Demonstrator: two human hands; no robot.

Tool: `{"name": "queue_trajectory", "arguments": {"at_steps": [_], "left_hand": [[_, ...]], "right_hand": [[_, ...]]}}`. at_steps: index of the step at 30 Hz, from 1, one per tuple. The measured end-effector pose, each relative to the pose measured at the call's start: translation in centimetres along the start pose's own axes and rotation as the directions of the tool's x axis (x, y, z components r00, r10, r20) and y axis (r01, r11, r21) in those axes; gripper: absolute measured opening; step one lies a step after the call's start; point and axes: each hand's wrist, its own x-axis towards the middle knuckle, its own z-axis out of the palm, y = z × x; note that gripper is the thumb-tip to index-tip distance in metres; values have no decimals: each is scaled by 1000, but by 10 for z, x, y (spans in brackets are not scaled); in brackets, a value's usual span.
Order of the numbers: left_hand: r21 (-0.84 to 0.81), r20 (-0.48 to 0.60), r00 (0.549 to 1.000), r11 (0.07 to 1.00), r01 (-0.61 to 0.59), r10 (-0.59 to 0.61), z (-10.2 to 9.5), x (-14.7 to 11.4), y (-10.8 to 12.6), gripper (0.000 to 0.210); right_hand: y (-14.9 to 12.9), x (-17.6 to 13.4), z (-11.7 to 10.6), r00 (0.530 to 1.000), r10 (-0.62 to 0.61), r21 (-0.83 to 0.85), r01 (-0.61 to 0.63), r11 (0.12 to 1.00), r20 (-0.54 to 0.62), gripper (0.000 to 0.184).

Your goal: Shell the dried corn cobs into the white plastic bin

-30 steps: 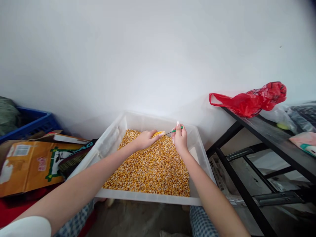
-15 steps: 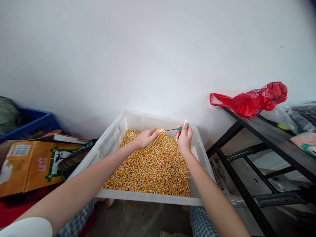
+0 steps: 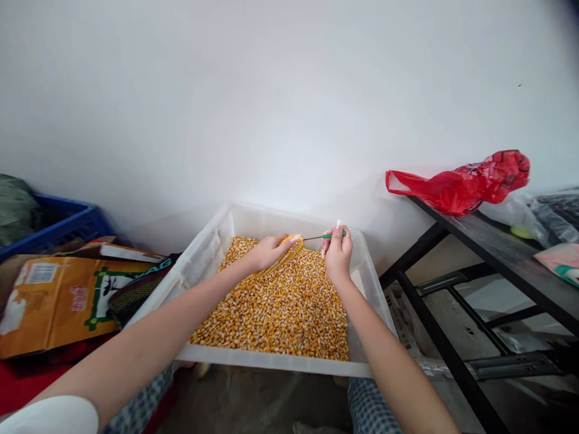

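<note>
Single view, worn on the head; it looks forward and down over the person's forearms (image 3: 154,337), which enter nearest the lens at lower left and lower right. The white wall (image 3: 271,102) is faced across the upper half. The bin (image 3: 271,360), at lower centre, is viewed obliquely from above at close range. Wide coverage reaches a blue crate (image 3: 67,224) at left and a black table (image 3: 506,242) at right.

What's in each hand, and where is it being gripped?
The left hand holds a yellow corn cob along its side; the right hand grips a thin, dark-shafted tool by its green handle.
</note>
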Motion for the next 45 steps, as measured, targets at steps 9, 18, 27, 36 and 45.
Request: {"name": "queue_trajectory", "arguments": {"at_steps": [9,18,27,36,45], "left_hand": [[22,3,1000,1000,14,-14,-1,-1,0,55],[217,41,999,976,-6,-2,-3,-6,6,53],[-142,-50,997,988,58,-65,-2,0,1,54],[-652,340,869,576,493,-359,4,-2,21,63],[-736,375,877,478,479,-301,7,1,16,60]], "right_hand": [[3,-6,4,998,1,-23,0,1000,63,32],[17,-2,7,971,231,73,-235,969,65,36],[7,2,3,986,162,160,-164,973,31,38],[-7,-4,6,995,75,93,-81,992,72,34],[-12,-6,6,995,36,90,-44,995,98,33]]}}
